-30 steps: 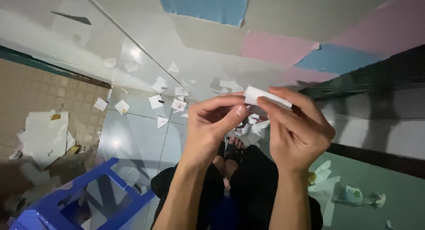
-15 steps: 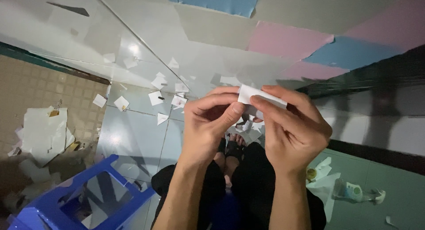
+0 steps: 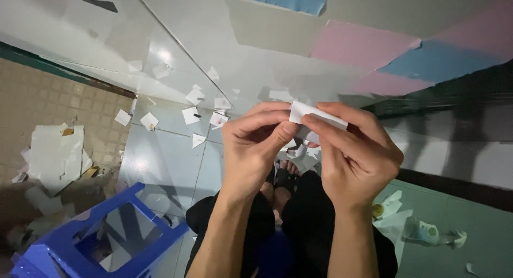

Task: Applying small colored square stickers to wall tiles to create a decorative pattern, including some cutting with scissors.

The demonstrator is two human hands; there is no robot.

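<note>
Dim, uneven light; bright glare spots on the glossy floor tiles (image 3: 160,56) at far left. Deep shadow at right and near left; wide-angle bending at edges.

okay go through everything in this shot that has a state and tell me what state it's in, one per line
white paper slip: pinched between both hands, held above the lap.
left hand: fingertips gripping the slip.
right hand: fingertips gripping the slip.
blue plastic stool: tipped on its side on the floor.
paper scraps: scattered loose across the tiles.
torn white sheet: lying flat, edges ragged.
</note>
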